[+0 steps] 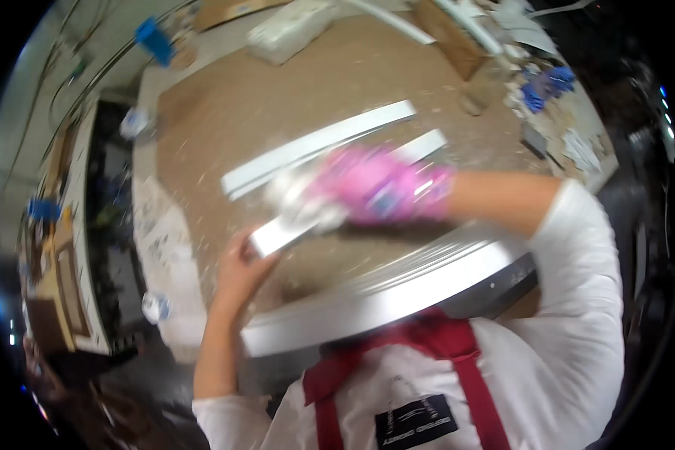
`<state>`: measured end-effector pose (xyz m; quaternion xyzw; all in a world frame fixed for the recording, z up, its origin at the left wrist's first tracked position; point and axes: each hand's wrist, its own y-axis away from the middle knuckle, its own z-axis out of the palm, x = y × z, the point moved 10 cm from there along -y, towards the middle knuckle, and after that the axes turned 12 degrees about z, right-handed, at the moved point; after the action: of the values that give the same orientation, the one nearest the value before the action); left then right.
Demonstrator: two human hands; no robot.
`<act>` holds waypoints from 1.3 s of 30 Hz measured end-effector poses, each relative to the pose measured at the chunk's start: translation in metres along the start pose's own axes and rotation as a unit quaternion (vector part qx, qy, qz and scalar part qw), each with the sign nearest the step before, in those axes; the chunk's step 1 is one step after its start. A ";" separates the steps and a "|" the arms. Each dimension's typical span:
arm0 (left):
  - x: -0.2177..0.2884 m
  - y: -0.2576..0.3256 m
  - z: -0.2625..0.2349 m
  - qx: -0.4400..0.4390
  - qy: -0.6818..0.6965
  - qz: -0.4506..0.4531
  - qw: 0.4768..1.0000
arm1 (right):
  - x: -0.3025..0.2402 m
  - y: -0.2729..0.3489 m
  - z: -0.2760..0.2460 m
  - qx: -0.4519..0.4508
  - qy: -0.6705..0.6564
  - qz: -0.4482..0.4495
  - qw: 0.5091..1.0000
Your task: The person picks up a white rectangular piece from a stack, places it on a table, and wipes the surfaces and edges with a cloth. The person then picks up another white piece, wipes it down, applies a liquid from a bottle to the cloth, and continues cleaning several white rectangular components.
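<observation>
My bare left hand [241,264] grips the near left end of a long white strip [277,235], with fingers closed round it. Over the middle of that strip is my right hand [375,184] in a pink glove, smeared by motion. It is closed on a crumpled white cloth [296,196] that presses on the strip's upper face. Beyond my right hand the strip's far end shows again. A second white strip [322,142] lies just behind, roughly parallel. Close to my body, several more white strips [382,304] lie side by side along the table's near edge.
A brown board [225,105] covers the worktable. At the back are a white wrapped block [291,31], a blue cup-like container [154,40], a white tube [392,21] and a brown wooden piece [448,41]. Crumpled blue material [547,87] lies at the right edge.
</observation>
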<state>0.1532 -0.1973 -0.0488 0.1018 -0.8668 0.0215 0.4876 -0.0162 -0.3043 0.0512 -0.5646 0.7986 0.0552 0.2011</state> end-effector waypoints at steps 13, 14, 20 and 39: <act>-0.001 -0.002 0.016 -0.048 0.007 -0.009 0.999 | 0.328 0.217 -0.010 -0.075 0.043 0.443 0.892; -0.001 0.000 0.014 -0.075 -0.054 0.042 0.995 | 0.328 0.216 -0.016 -0.079 0.056 0.476 0.874; 0.000 -0.015 0.014 -0.113 0.151 0.002 0.982 | 0.171 0.084 -0.076 0.049 0.007 0.293 0.955; -0.038 0.005 0.049 -0.115 0.427 -0.228 0.867 | 0.095 0.025 0.009 -0.049 0.032 0.166 0.984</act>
<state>0.1300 -0.1927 -0.1070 0.2209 -0.5230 -0.1488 0.8097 -0.0635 -0.3761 0.0032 -0.4348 0.8835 0.1092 0.1356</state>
